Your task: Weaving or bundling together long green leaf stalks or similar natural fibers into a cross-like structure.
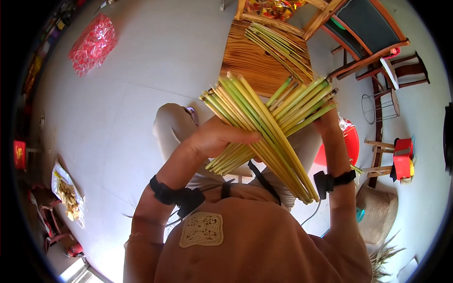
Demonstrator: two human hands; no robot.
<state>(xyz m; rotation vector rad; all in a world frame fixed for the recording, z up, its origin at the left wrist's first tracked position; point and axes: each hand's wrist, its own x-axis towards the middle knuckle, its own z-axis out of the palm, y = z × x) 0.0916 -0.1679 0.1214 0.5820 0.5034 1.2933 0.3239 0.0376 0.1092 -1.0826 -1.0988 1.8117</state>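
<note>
My left hand (226,138) grips an upper bundle of cut green and yellow plant stalks (254,116), its thumb lying across them. This bundle slants from upper left to lower right above my lap. A lower bundle of similar stalks (300,106) crosses beneath it, forming an X. My right hand (327,118) holds the lower bundle near its upper right end; its fingers are mostly hidden behind the stalks. The other end of that bundle emerges below my left hand. Beyond, thinner stalks (276,47) lie on a wooden bench (235,53).
A red plastic basin (350,145) stands beside my right forearm. Wooden chairs (371,24) are at the upper right, with a wire-framed stool (384,102) below. A patterned pink plastic bag (93,46) lies on the floor at left. A woven seat (377,212) is at lower right.
</note>
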